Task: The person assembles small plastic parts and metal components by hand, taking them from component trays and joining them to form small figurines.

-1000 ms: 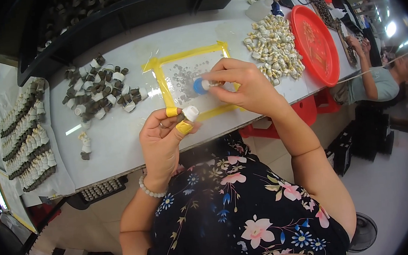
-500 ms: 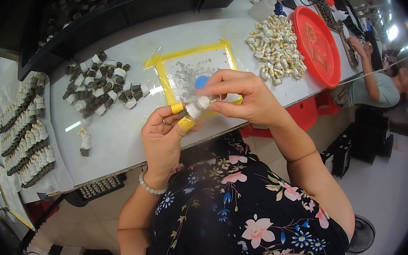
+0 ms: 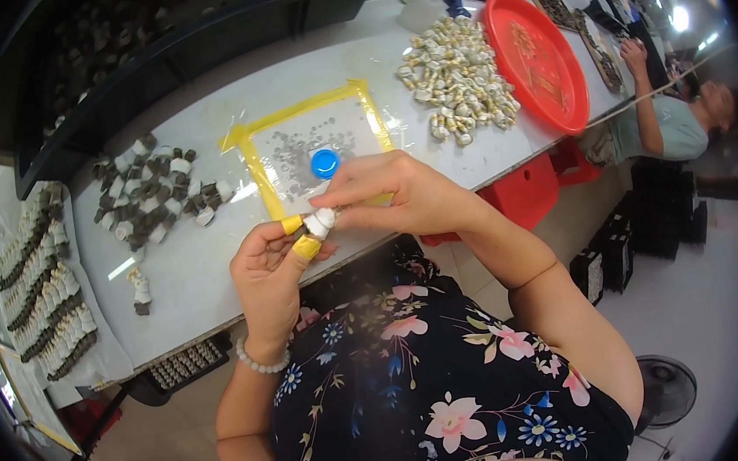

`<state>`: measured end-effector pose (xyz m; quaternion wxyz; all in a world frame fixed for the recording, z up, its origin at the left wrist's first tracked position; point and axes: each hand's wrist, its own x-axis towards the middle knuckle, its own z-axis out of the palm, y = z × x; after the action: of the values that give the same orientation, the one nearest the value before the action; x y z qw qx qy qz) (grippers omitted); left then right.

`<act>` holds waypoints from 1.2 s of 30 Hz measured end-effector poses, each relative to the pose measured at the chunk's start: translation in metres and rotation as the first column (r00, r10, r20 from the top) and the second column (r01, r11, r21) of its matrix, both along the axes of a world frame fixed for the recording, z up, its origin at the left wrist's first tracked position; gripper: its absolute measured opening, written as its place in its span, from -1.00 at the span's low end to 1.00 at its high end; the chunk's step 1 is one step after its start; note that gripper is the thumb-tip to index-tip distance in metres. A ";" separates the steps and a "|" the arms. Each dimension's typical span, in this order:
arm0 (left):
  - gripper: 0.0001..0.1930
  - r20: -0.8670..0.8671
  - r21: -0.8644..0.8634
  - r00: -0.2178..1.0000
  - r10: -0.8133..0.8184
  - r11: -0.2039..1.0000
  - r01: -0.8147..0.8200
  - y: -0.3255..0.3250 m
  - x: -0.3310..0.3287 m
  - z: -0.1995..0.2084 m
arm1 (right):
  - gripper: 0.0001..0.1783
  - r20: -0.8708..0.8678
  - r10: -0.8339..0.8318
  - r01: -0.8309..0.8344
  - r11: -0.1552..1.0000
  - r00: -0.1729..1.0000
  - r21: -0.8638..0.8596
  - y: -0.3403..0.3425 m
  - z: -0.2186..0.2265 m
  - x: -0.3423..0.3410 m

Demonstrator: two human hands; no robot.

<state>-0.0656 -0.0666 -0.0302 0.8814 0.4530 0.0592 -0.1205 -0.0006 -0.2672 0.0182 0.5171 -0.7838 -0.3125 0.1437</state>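
Observation:
My left hand point(image 3: 272, 278), with yellow tape round its thumb and a fingertip, grips a small white-and-dark figurine point(image 3: 321, 223) near the table's front edge. My right hand point(image 3: 410, 193) pinches its white upper end between thumb and fingers; any smaller piece there is hidden by the fingertips. Just beyond the hands stands a round blue cap point(image 3: 325, 164), inside a rectangle of yellow tape point(image 3: 259, 179) with grey round marks in it. A pile of white-and-dark pieces point(image 3: 159, 183) lies to the left. To the right is a heap of white-and-yellow pieces point(image 3: 461, 77).
A lone figurine point(image 3: 139, 290) lies at the left, near rows of similar figurines point(image 3: 50, 293) on white sheeting. A red round tray point(image 3: 583, 93) stands at the right. A dark shelf point(image 3: 197, 65) overhangs the back. Another person point(image 3: 662, 121) sits farther right; red stools point(image 3: 524, 195) are below the table.
The view has shifted, so the table's contents sit differently in the picture. My right fingers have come closer round the figurine's white end. The blue cap now shows fully, clear of my fingers.

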 end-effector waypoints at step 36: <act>-0.51 0.539 0.842 0.827 0.161 -0.081 -0.533 0.112 -0.037 -0.003 | -0.76 0.218 -0.394 0.442 0.860 0.893 -0.256 -0.043 -0.017 0.002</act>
<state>-0.1029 0.0459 -0.0332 0.3134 0.9075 0.1211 0.2522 0.0015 -0.3098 0.0017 0.3849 -0.9107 -0.1492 0.0107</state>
